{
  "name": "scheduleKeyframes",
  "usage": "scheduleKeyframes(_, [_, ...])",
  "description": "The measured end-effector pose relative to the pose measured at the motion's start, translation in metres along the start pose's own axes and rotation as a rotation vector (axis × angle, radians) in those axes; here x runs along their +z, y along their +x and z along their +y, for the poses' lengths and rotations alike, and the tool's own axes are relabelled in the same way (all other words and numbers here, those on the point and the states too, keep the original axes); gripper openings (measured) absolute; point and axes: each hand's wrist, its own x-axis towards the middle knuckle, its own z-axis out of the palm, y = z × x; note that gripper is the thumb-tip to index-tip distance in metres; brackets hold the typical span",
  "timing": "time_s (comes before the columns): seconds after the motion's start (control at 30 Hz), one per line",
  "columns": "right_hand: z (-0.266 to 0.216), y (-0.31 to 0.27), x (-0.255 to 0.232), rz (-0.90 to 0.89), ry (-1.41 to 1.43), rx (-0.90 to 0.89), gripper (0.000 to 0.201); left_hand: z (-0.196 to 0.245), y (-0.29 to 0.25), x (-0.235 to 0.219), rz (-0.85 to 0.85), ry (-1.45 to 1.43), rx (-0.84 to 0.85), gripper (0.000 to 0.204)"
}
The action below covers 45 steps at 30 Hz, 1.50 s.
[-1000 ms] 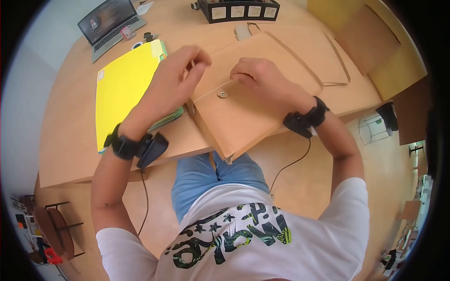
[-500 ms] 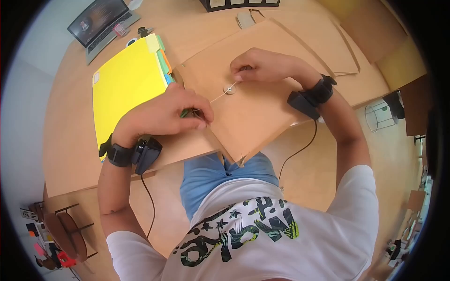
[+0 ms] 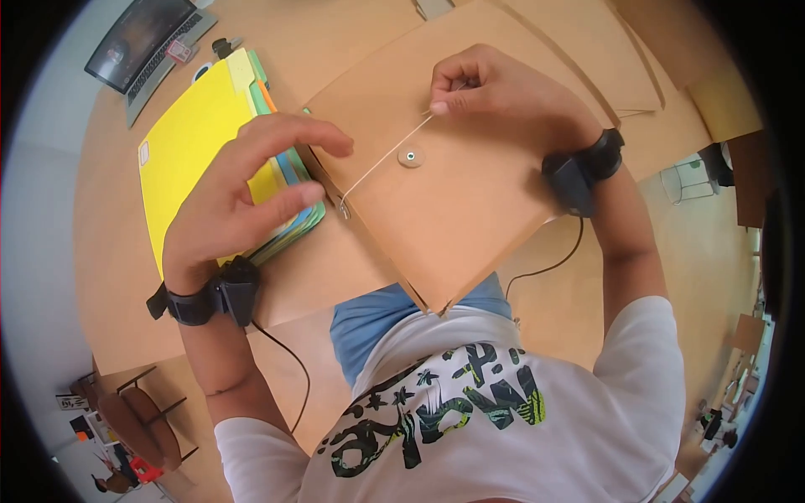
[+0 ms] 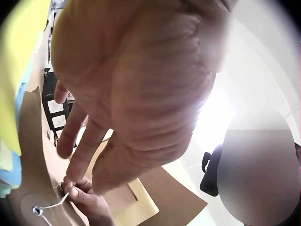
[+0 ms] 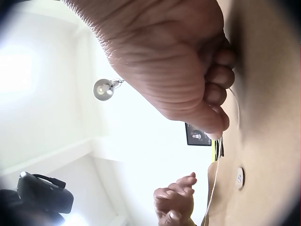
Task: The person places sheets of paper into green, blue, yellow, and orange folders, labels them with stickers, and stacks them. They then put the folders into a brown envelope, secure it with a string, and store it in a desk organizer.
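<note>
A brown string-tie envelope [image 3: 453,226] lies on the table, its near corner reaching past the table edge over the person's lap. My right hand [image 3: 499,88] pinches a thin white string [image 3: 381,162] between thumb and curled fingers. The string runs taut from a small metal eyelet [image 3: 344,211] at the envelope's left edge, passing just above the round button [image 3: 411,158]. Thumb and fingers spread apart, my left hand [image 3: 239,180] hovers over the edge of the yellow folder [image 3: 189,151], left of the eyelet, holding nothing.
Coloured tab dividers [image 3: 289,168] show under the yellow folder. An open laptop [image 3: 138,46] stands at the far left, with a black clip [image 3: 222,47] near it. Another brown envelope [image 3: 579,29] lies at the far right. A black organizer [image 4: 54,106] appears in the left wrist view.
The right hand came onto the string, then drew it up and away from the button. The left hand came down near the string's left part, then moved off leftward and spread.
</note>
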Motion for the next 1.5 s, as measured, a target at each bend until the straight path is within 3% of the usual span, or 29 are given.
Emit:
scheduleKeyframes(0.07, [-0.001,0.001,0.001,-0.001,0.02,0.002,0.02,0.001,0.002,0.003,-0.142,0.051,-0.037,0.036])
scheduleKeyframes(0.27, [0.005,0.001,0.003,-0.004,0.056,-0.019,0.022,-0.001,0.005,0.03,-0.266,0.186,-0.037,0.029])
scheduleKeyframes(0.47, [-0.002,0.002,0.006,0.082,-0.029,0.017,0.021,-0.006,0.01,0.025,-0.156,0.276,0.0,0.022])
scheduleKeyframes(0.67, [0.006,0.005,-0.009,0.147,-0.217,0.011,0.017,-0.013,0.031,0.054,0.187,0.412,0.032,0.023])
scheduleKeyframes(0.77, [0.004,0.005,-0.009,0.135,-0.229,0.06,0.018,-0.012,0.025,0.046,0.256,0.474,0.019,0.022])
scheduleKeyframes(0.87, [0.007,0.005,-0.011,0.126,-0.285,-0.013,0.02,-0.018,0.015,0.02,0.232,0.48,-0.198,0.027])
scheduleKeyframes(1.0, [0.007,0.005,-0.011,0.106,-0.267,-0.009,0.021,-0.038,0.011,0.003,0.12,0.5,-0.363,0.044])
scheduleKeyframes(1.1, [0.008,0.005,-0.01,0.102,-0.268,-0.026,0.021,-0.044,0.013,0.009,0.129,0.596,-0.345,0.041])
scheduleKeyframes(1.2, [0.012,0.007,-0.011,0.116,-0.264,-0.057,0.021,-0.047,0.016,0.012,0.363,0.629,-0.178,0.035])
scheduleKeyframes(1.3, [0.015,0.007,-0.012,0.137,-0.253,-0.097,0.021,-0.006,0.019,0.017,0.426,0.536,-0.055,0.021])
scheduleKeyframes(1.43, [0.015,0.006,-0.009,0.173,-0.279,-0.091,0.02,0.015,0.025,0.047,0.135,0.21,0.001,0.013])
scheduleKeyframes(1.5, [0.016,0.007,-0.009,0.182,-0.296,-0.095,0.019,0.002,0.033,0.063,0.123,0.271,0.009,0.014])
